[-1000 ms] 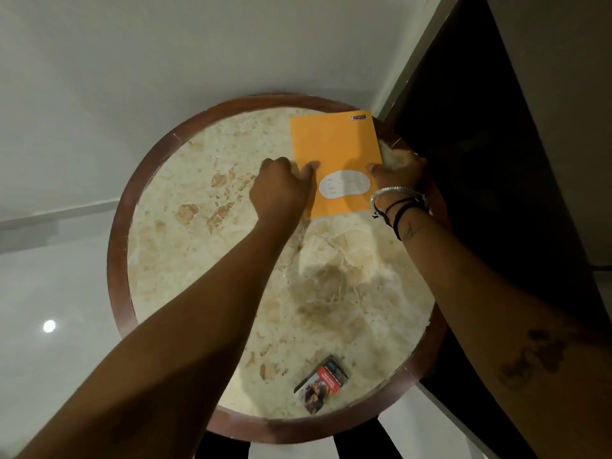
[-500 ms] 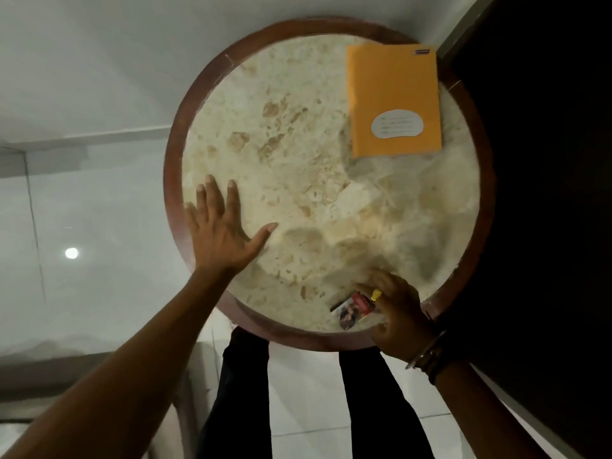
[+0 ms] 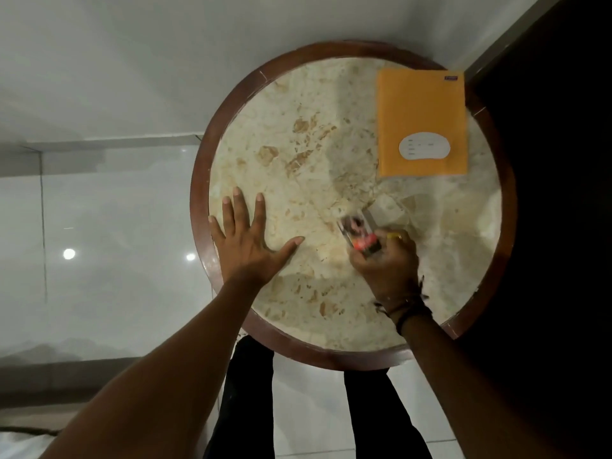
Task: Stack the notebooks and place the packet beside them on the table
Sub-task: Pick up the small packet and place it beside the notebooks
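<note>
- round marble tabletop (image 3: 331, 167) with a dark wooden rim fills the view, seen from straight above.
- the left hand (image 3: 250, 241) lies flat on the near-left part of the stone, palm down, fingers (image 3: 237, 207) spread wide apart and holding nothing; the little finger reaches over the wooden rim.
- the right hand (image 3: 387, 260) is out over the middle-right of the tabletop, fingers closed around the near end of the packet (image 3: 359, 233).
- that packet is a small box with a red band and a picture on its face; it is motion-blurred, so the print can't be read, and whether it touches the stone can't be told.
- the far end of the packet sticks out past the fingers, angled toward the far left.
- dark cord bracelets (image 3: 405, 308) ring the right wrist.
- the orange notebook (image 3: 422, 124) lies flat at the far-right of the tabletop, a white label near its lower edge, its far corner out over the rim.
- how many notebooks sit under that orange cover can't be told from above.
- packet and notebook are apart, bare marble between them.
- pale glossy floor tiles (image 3: 99, 260) off to the left, with bright reflected spots.
</note>
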